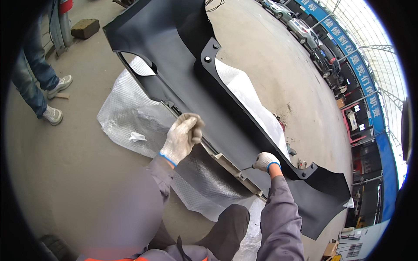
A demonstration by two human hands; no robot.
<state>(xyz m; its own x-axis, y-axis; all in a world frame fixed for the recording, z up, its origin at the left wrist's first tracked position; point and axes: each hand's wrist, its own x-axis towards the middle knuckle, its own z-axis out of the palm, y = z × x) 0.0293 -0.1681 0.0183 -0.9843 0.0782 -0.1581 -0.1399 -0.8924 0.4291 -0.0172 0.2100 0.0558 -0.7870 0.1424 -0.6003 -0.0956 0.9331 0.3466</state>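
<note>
Black bumper (217, 117) lies atop bubble wrap (124, 108); over the bumper, right-hand grip (266, 162) pinches a thin tool (247, 168), left-hand grip (185, 132) half-curled, contents unclear; a sideways slip of the tool could scratch the bumper.

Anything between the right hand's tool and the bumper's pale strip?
Nothing visible. The thin tool in the right hand points toward the pale strip; the left hand is off to the left.

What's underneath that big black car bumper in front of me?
Bubble wrap shows past the left edge of the black bumper, and pale sheeting past its right, both over the floor. Whatever lies beneath its middle is covered.
</note>
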